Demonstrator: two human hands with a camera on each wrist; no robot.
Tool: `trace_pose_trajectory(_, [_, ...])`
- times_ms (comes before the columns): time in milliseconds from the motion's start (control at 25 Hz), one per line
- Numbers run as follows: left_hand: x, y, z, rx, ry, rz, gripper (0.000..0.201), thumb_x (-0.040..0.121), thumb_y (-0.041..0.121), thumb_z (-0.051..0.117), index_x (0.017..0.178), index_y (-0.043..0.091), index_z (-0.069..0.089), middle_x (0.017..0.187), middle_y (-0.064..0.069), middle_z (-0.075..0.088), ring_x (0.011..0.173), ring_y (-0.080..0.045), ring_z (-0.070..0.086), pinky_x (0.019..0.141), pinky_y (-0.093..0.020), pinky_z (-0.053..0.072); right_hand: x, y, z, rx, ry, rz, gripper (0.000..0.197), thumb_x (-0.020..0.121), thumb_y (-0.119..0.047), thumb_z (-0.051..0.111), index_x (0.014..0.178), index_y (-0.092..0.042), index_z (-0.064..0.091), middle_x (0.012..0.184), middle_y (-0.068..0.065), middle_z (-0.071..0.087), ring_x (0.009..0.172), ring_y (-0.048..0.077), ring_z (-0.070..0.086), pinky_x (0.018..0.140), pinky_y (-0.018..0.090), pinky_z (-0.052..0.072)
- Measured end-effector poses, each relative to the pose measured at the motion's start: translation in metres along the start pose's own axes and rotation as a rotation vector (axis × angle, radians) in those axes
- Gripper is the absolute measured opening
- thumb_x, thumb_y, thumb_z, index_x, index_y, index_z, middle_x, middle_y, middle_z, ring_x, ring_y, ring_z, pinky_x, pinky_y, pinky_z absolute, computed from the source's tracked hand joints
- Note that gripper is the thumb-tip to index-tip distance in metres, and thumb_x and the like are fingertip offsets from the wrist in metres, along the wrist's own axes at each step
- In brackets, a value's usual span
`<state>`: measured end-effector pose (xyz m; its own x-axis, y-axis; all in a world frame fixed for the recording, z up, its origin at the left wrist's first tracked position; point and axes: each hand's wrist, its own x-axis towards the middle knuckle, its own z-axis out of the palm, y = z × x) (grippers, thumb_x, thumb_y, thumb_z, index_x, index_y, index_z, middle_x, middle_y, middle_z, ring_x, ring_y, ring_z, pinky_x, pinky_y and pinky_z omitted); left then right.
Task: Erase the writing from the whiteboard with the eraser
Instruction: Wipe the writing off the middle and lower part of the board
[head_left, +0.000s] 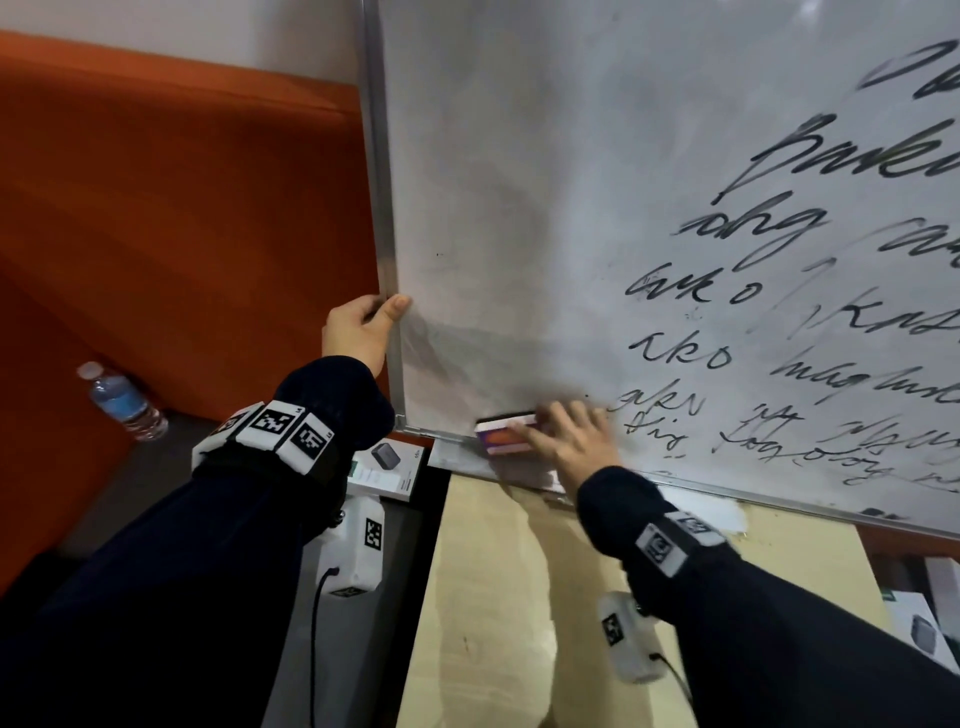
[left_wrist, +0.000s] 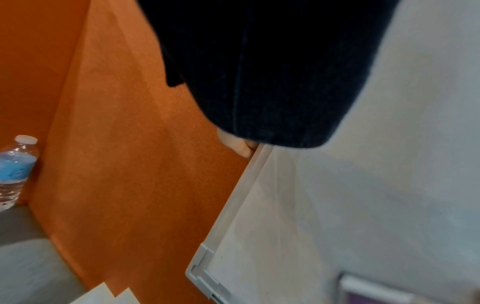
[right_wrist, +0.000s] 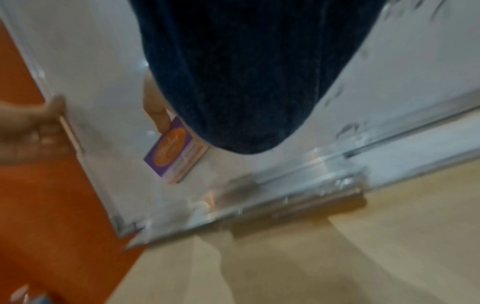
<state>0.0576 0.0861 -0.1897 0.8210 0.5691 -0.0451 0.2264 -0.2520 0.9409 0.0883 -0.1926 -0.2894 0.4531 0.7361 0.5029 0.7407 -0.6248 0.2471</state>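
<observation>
The whiteboard (head_left: 519, 208) stands upright; its left part is wiped to grey smears, and black handwriting (head_left: 779, 312) covers the right part. The purple and orange eraser (head_left: 506, 436) lies against the board's lower left corner, just above the bottom frame. My right hand (head_left: 566, 436) holds the eraser, fingers spread over it; in the right wrist view the thumb (right_wrist: 155, 111) lies on the upper edge of the eraser (right_wrist: 174, 150). My left hand (head_left: 363, 327) grips the board's left frame, thumb on the front. The sleeve hides most of that left hand (left_wrist: 239, 146) in the left wrist view.
An orange partition (head_left: 182, 234) stands left of the board, with a water bottle (head_left: 124, 400) at its foot. A metal tray (right_wrist: 311, 185) runs under the board. Below are a pale wooden surface (head_left: 493, 597) and boxed goods (head_left: 387, 467).
</observation>
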Motion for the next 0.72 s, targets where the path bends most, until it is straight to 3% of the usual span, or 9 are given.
trace_pose_trajectory(160, [-0.004,0.001,0.004,-0.026,0.031,-0.004,0.056,0.081,0.061,0.058,0.114,0.017,0.067,0.105,0.002,0.069,0.104,-0.021,0.061,0.097,-0.046,0.047,-0.001,0.024,-0.015,-0.031,0.157,0.214,0.041,0.077,-0.01,0.058,0.112,-0.027,0.07,0.104,0.009,0.055,0.088,0.028,0.045,0.076,0.041,0.032])
trace_pose_trajectory(200, [-0.004,0.0,0.005,-0.032,0.023,-0.006,0.062,0.076,0.066,0.057,0.114,0.018,0.067,0.106,0.003,0.069,0.105,-0.021,0.061,0.097,-0.047,0.048,0.004,0.017,-0.013,-0.034,0.172,0.254,0.039,0.078,-0.012,0.057,0.111,-0.027,0.07,0.104,0.009,0.056,0.088,0.028,0.045,0.076,0.04,0.032])
trace_pose_trajectory(280, [-0.003,0.0,0.002,-0.037,-0.011,-0.016,0.075,0.066,0.076,0.055,0.114,0.019,0.067,0.105,0.004,0.07,0.103,-0.021,0.062,0.095,-0.047,0.049,0.005,-0.001,-0.004,-0.007,0.12,0.188,0.035,0.075,-0.029,0.063,0.108,-0.025,0.073,0.105,0.011,0.055,0.087,0.027,0.043,0.075,0.039,0.031])
trace_pose_trajectory(320, [-0.001,-0.001,0.0,-0.038,-0.026,-0.021,0.08,0.061,0.08,0.055,0.112,0.02,0.067,0.104,0.004,0.07,0.102,-0.021,0.063,0.093,-0.047,0.051,0.0,-0.007,0.001,0.004,0.039,0.122,0.049,0.063,-0.036,0.074,0.11,-0.026,0.071,0.106,0.011,0.051,0.087,0.026,0.041,0.074,0.038,0.03])
trace_pose_trajectory(400, [0.0,-0.001,-0.002,-0.029,-0.036,-0.015,0.082,0.058,0.084,0.055,0.11,0.021,0.068,0.102,0.004,0.071,0.1,-0.021,0.064,0.091,-0.047,0.051,-0.013,-0.007,0.005,-0.022,-0.158,0.071,0.098,0.027,-0.034,0.092,0.119,-0.028,0.058,0.109,0.01,0.047,0.09,0.026,0.041,0.075,0.038,0.029])
trace_pose_trajectory(440, [-0.001,0.0,-0.003,-0.015,-0.034,-0.006,0.078,0.062,0.08,0.055,0.109,0.02,0.069,0.101,0.003,0.071,0.099,-0.022,0.064,0.091,-0.048,0.051,-0.015,0.0,0.0,-0.03,-0.119,0.117,0.101,0.027,-0.027,0.094,0.119,-0.03,0.053,0.11,0.01,0.05,0.091,0.027,0.042,0.077,0.038,0.029])
trace_pose_trajectory(560, [-0.003,0.003,0.0,0.006,-0.012,-0.013,0.056,0.079,0.062,0.057,0.109,0.017,0.068,0.101,0.001,0.07,0.098,-0.022,0.063,0.092,-0.047,0.051,0.002,0.028,-0.032,-0.021,0.217,0.329,0.076,0.056,-0.002,0.086,0.119,-0.03,0.054,0.112,0.008,0.055,0.095,0.028,0.046,0.078,0.038,0.03])
trace_pose_trajectory(640, [-0.004,0.004,0.002,-0.003,0.006,-0.034,0.045,0.086,0.052,0.058,0.111,0.016,0.067,0.105,-0.001,0.069,0.1,-0.023,0.062,0.094,-0.047,0.049,0.017,0.046,-0.046,-0.033,0.368,0.388,0.064,0.069,-0.009,0.084,0.122,-0.03,0.054,0.113,0.006,0.051,0.095,0.028,0.046,0.079,0.039,0.03])
trace_pose_trajectory(720, [-0.005,0.006,0.002,0.027,0.006,-0.041,0.044,0.088,0.049,0.058,0.114,0.015,0.066,0.108,-0.003,0.068,0.103,-0.024,0.061,0.096,-0.045,0.048,0.017,0.045,-0.041,-0.041,0.354,0.358,0.065,0.069,-0.012,0.085,0.123,-0.029,0.053,0.113,0.005,0.048,0.095,0.028,0.046,0.08,0.039,0.031])
